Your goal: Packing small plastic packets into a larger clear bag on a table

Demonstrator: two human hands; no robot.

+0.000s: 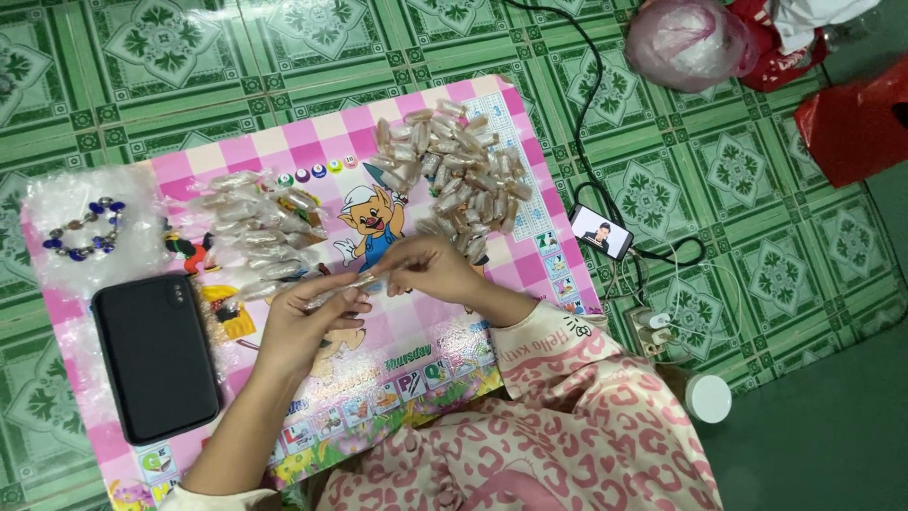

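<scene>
Both hands meet over the pink checked cartoon play mat (416,123): the left hand (307,317) and right hand (426,267) each pinch an end of a slim clear plastic packet (352,282), mid-mat between two heaps of similar beige-filled packets (459,175). Judged best done with fingertips close, keeping it taut

We see our left hand (312,308) raised palm-down, fingers curled, thumb pinched to forefinger. Our right hand (426,268) meets it fingertip to fingertip (the grip itself looks closed, though blurred). Both forearms angle inward; the right arm is sleeved.
</scene>
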